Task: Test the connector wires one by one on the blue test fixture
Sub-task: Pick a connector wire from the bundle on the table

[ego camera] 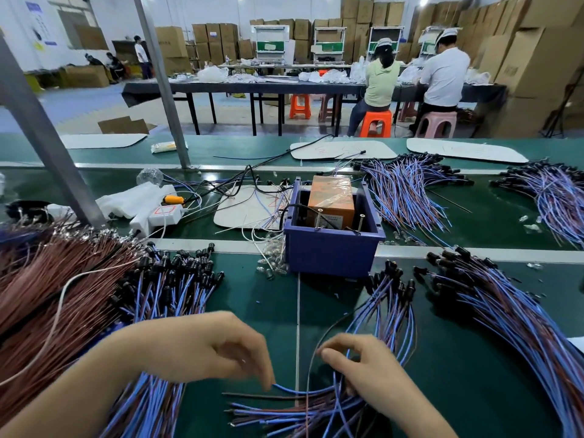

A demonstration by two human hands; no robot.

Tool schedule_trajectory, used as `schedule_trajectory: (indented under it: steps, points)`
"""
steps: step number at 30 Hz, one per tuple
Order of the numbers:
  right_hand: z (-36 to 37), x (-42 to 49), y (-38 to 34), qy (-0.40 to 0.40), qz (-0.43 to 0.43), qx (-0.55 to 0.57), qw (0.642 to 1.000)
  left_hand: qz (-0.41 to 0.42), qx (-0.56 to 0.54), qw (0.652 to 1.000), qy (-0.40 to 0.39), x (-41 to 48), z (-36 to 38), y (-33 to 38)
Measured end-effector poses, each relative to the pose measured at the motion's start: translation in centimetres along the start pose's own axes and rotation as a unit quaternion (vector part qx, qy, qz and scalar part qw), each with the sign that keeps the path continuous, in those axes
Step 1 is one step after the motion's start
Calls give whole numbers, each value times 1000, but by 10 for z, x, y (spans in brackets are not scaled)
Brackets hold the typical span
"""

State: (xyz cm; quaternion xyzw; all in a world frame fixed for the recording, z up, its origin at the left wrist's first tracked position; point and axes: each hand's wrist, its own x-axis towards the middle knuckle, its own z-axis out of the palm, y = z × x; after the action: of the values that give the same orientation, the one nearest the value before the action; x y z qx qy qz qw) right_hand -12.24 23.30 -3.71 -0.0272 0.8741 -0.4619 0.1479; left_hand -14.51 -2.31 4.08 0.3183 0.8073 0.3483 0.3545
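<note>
Nearest my view, the left hand [202,346] and right hand [363,371] work low over the dark green table mat [252,298], both forearms cut off by the bottom edge. The left hand is smeared by motion. Its fingers curl downward and the tips close on the end of a single blue wire [294,390], though I cannot tell which fingers do the pinching. The right hand's thumb and forefinger curl round strands of the loose bundle of blue and brown connector wires [284,412]; its other fingers are hidden under the palm and the strands. The bundle lies fanned on the mat just before me, bare ends pointing left. Its black plug ends [398,279] arch up and away toward the fixture. The single blue wire runs from the left fingertips across into that bundle.

The blue plastic box-shaped test fixture [331,254] stands on the mat beyond the hands, in the middle, apart from both. It is open-topped, with an orange block wrapped in clear film [331,197] inside and two upright metal screws [361,222] near its front rim. The dark cable inside is too tangled to trace. Small clear bulbs [271,267] lie against its left foot.

Left of the hands, a heap of blue wires with black plugs [167,289] lies beside a mass of brown wires [47,289] that runs off frame. To the right, another blue-and-brown heap [505,311] is cut off by the edge.
</note>
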Motion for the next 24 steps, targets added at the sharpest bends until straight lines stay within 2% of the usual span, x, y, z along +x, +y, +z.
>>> schedule_trajectory:
  steps: [1, 2, 3, 4, 5, 6, 7, 11, 14, 16, 18, 22, 24]
  points:
    - [1, 0, -3, 2, -9, -42, 999, -29, 64, 996, 60, 0, 0, -7]
    - [2, 0, -6, 0, -12, -86, 996, -73, 183, 973, 123, 1, 0, -14]
    - [2, -1, -8, -6, -9, -124, 992, -134, 328, 920, 166, 2, 2, -21]
    - [2, -1, -10, -14, -3, -156, 988, -218, 443, 853, 169, 3, 5, -29]
    - [3, -2, -12, -25, 5, -180, 983, -294, 500, 801, 148, 5, 10, -38]
    - [3, -3, -14, -37, 12, -194, 980, -334, 522, 774, 128, 9, 15, -48]
    - [3, -4, -15, -50, 16, -198, 979, -349, 532, 762, 122, 11, 19, -55]
    - [6, -10, -16, -73, 5, -174, 982, -315, 546, 755, 179, 10, 17, -75]
    - [9, -12, -17, -53, -25, -147, 987, -263, 493, 789, 256, 12, 12, -83]
    - [13, -12, -20, -36, -46, -110, 992, -198, 416, 822, 335, 11, 10, -83]
    - [16, -11, -23, -34, -61, -57, 996, -129, 331, 837, 415, 9, 8, -79]
    - [23, -8, -32, -63, -35, 101, 992, -68, 190, 819, 537, 11, 1, -59]
    - [29, -3, -41, -77, 7, 203, 976, -52, 42, 831, 552, 14, -2, -44]
